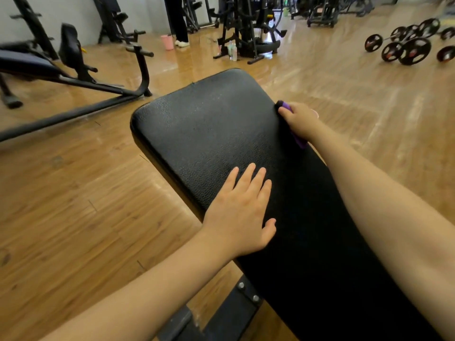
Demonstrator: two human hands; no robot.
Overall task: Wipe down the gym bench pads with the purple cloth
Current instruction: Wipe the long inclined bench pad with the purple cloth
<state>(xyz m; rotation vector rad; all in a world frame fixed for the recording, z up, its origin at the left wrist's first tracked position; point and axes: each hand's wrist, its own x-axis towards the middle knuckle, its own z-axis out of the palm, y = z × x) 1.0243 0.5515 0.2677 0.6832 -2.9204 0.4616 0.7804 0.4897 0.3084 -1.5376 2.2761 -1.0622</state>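
Cloth (298,140), purple, is gripped by the right hand (300,120) against the bench pad's (209,124) right edge. The left hand (240,215) is laid flat, fingers straight, on the pad.

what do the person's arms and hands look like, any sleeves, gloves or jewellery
Both arms are bare along all that shows, with no sleeve in view. The left hand and right hand wear no gloves, and no rings, watch or wristband can be seen on either.
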